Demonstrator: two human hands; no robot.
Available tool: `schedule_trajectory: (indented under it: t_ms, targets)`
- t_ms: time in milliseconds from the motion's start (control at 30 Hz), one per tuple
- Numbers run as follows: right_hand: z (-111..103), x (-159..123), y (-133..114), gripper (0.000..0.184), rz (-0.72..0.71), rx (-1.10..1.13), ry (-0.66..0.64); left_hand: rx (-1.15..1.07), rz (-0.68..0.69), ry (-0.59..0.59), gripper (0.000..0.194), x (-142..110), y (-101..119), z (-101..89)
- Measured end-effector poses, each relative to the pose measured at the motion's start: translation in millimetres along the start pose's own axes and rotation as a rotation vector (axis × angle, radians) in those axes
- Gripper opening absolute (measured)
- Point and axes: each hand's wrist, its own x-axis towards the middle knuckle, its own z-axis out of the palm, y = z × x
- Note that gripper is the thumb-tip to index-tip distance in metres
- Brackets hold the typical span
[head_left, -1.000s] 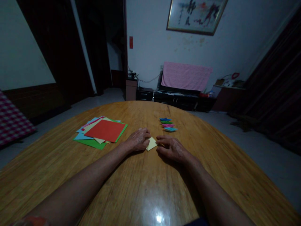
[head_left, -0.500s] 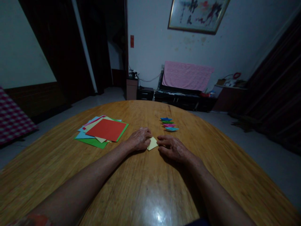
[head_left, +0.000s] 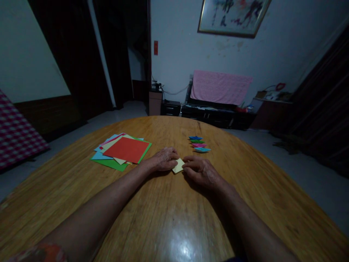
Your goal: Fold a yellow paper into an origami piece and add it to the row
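A small pale-yellow folded paper [head_left: 178,166] lies on the wooden table between my two hands, one corner pointing toward me. My left hand [head_left: 165,159] rests palm down at its left side, thumb on the paper's edge and fingers curled over the far side. At the right corner, the thumb and fingers of my right hand [head_left: 202,171] close on the paper's edge. Both hands partly cover the sheet, so its outer corners are hidden. Just beyond my right hand, several small folded paper boats [head_left: 201,150] stand in a row, coloured blue, green, pink and light blue.
A loose stack of coloured paper sheets [head_left: 127,150], red on top, lies to the left of my left forearm on the round wooden table [head_left: 147,218]. Across the room, a pink towel [head_left: 220,87] covers a screen on a low black cabinet [head_left: 207,114].
The view has shifted slightly, so everything sits a little farther right. My right fingers have drawn in closer on the yellow paper's right corner; my left hand stays at its left side.
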Motion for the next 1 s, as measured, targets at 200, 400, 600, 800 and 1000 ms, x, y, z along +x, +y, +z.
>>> schedule_trajectory:
  t_ms: [200, 400, 600, 800, 1000]
  targets:
    - [10, 3, -4, 0.019, -0.037, -0.086, -0.015, -0.009, -0.022, 0.005, 0.024, -1, 8, -6.0]
    - [9, 1, -4, 0.015, 0.012, -0.047, -0.014, -0.459, -0.167, 0.028, 0.025, -12, 5, -20.7]
    - [8, 2, -2, 0.015, 0.058, -0.009, -0.019, -0.483, -0.329, -0.127, 0.031, -29, 6, -34.4]
    - [9, 2, 2, 0.018, 0.079, 0.015, -0.02, -0.217, -0.229, -0.129, 0.022, -26, 11, -31.5]
    - [10, 4, 1, 0.015, 0.066, 0.014, -0.012, -0.164, -0.115, -0.104, 0.018, -22, 5, -27.1]
